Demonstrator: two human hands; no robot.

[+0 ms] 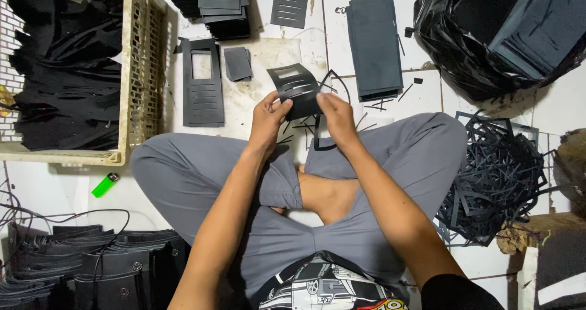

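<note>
Your left hand (267, 117) and right hand (334, 116) both pinch the slotted black sheet (296, 89) at its near edge, above your crossed legs; looks thin, light, floppy, already curling, so grip solid borders, not slot ribs; offcut strips (497, 178) right, cream crate (143, 59) left, neither blocking.

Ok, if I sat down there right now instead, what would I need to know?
Left hand and right hand: both pinch one black slotted sheet, bent, held above the crossed legs.
Thin black strips hang and lie below it on the floor.
One slotted piece with a window lies flat ahead on the left; stacks of black sheets ahead.
Cream crate on the left holds black pieces.
Heap of cut-out frames lies to the right.
Done: unclear how many. Left: cannot tell.
</note>
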